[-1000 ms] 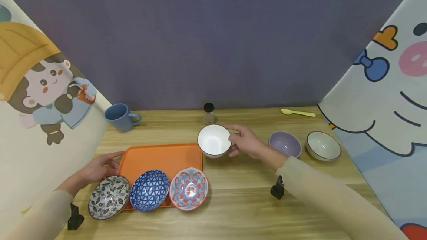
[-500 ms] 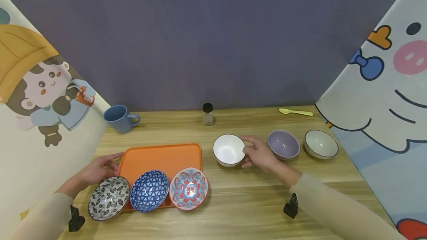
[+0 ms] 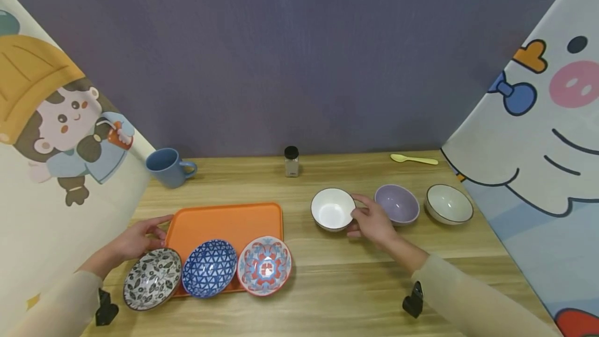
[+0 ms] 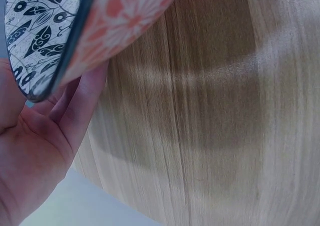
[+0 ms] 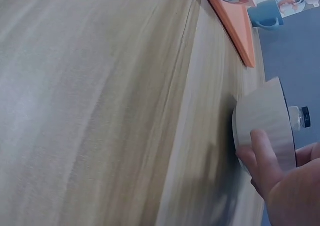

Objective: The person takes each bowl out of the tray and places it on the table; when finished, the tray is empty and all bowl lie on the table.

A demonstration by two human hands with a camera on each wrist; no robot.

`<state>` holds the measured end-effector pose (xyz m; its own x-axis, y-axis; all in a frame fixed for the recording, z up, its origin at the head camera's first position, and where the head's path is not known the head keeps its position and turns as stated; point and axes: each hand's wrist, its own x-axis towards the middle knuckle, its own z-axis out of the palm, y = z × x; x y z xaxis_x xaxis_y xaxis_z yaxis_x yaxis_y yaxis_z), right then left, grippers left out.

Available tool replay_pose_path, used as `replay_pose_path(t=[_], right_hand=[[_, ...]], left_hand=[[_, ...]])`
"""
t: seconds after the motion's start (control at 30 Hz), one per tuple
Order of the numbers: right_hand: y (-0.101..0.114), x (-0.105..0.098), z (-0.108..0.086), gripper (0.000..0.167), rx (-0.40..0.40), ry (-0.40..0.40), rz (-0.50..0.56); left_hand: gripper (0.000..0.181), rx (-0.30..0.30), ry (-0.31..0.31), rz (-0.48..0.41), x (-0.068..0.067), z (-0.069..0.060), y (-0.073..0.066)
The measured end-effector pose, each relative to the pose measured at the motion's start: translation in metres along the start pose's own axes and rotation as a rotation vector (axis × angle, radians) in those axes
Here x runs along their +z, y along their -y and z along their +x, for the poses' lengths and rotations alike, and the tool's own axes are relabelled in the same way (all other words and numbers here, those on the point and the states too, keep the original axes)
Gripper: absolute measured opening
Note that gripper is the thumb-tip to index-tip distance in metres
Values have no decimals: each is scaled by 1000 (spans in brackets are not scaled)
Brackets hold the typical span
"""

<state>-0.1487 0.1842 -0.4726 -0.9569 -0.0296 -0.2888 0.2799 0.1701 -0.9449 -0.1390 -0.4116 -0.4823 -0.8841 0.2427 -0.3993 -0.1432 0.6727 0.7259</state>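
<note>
In the head view my right hand (image 3: 372,221) holds a white bowl (image 3: 333,209) with a dark rim by its right side. The right wrist view shows fingers pressed on the outer wall of the bowl (image 5: 262,118), low over the wood; whether its base touches the table I cannot tell. My left hand (image 3: 138,238) rests at the left edge of an orange tray (image 3: 224,220), forefinger stretched to the corner. Just below that hand is a bowl with black leaves (image 3: 152,279); the left wrist view shows the left hand (image 4: 37,151) behind it, fingertips partly hidden.
A blue patterned bowl (image 3: 209,268) and a red-blue flowered bowl (image 3: 264,266) overlap the tray's front. A purple bowl (image 3: 396,204) and a pale bowl (image 3: 449,204) stand right. Behind are a blue mug (image 3: 168,168), a black-capped jar (image 3: 291,161) and a yellow spoon (image 3: 414,159).
My right hand has carried the white bowl rightward, away from the tray and jar, toward the purple bowl; it slowed in the last half second. The left hand stays put.
</note>
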Motion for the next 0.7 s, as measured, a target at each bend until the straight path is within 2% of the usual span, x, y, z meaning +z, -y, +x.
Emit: replay_pose_path(t=[0.33,0.5,0.7], right_hand=[[-13,-4,-1,64,10,-48,65],[-14,-2,-5,62,-7,-66,63],[-15,-2,-9,68,-12,-19,2]], left_hand=[[73,3,-2,8,-1,0,0],[73,-2,-4,20,-1,0,0],[72,-3,-3,27,-2,1,1]])
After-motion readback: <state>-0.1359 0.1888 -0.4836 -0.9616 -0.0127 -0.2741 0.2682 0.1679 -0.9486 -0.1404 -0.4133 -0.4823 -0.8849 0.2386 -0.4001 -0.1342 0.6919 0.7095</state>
